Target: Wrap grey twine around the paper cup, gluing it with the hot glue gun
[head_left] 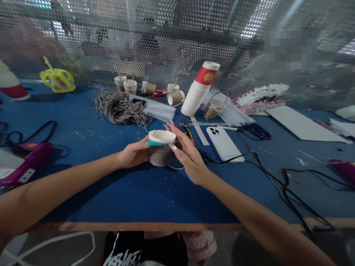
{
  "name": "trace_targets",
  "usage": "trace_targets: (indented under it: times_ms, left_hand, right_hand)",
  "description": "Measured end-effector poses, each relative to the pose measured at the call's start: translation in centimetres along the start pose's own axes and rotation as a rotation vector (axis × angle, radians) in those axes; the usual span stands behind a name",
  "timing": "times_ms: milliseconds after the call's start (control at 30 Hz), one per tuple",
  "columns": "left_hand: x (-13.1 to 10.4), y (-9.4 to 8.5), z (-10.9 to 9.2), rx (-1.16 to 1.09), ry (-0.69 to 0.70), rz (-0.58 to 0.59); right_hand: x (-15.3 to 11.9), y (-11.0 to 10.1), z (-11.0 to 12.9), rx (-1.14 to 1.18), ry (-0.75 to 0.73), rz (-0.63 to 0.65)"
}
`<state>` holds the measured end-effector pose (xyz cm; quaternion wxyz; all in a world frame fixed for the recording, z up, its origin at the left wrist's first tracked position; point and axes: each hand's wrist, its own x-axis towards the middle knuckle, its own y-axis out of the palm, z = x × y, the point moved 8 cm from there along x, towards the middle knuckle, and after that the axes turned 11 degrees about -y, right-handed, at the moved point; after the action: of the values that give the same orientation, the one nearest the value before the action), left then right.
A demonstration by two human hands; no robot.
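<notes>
A paper cup [161, 157] wrapped in grey-brown cord stands upright between my hands, its white rim left bare. My left hand [135, 152] grips it from the left, with the thumb and its long turquoise nail lying across the front just under the rim. From the right, my right hand [191, 157] holds the cup, thumb at the front side and fingers reaching behind it. Beyond the cup lies a tangled heap of grey cord [118, 107], and a strand runs from it toward the cup. A thin loop of cord shows at the cup's lower right.
Behind stand a tilted stack of paper cups [195, 92], several cord-wrapped cups and a small basket [213, 109] with a handle. A white phone [225, 144] lies to the right beside black cables [263, 168]. Purple glue guns [30, 159] lie at both sides. Perforated metal closes off the back.
</notes>
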<state>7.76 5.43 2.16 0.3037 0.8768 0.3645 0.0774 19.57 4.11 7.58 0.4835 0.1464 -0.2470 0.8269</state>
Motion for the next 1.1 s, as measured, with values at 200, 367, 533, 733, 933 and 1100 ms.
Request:
trace_targets:
  times_ms: [200,367,533,733,933,1100]
  left_hand:
    - [-0.1,0.1,0.0,0.010,0.018,0.044]
    - [0.0,-0.1,0.2,0.001,0.007,-0.011]
    - [0.1,-0.2,0.3,0.011,-0.007,-0.063]
    - [0.4,-0.2,0.4,-0.002,0.011,0.011]
    - [0.9,0.3,0.4,0.017,-0.018,0.046]
    - [0.8,0.9,-0.2,-0.013,-0.003,0.014]
  right_hand:
    - [0.1,0.2,0.4,0.033,-0.007,0.024]
    - [-0.2,0.2,-0.3,0.025,-0.002,0.029]
    - [-0.3,0.1,-1.0,-0.071,0.010,0.007]
    - [0.1,0.1,-0.8,-0.020,0.028,-0.010]
    - [0.4,0.0,-0.9,0.004,0.011,-0.004]
    - [0.6,-0.2,-0.9,0.098,0.043,-0.044]
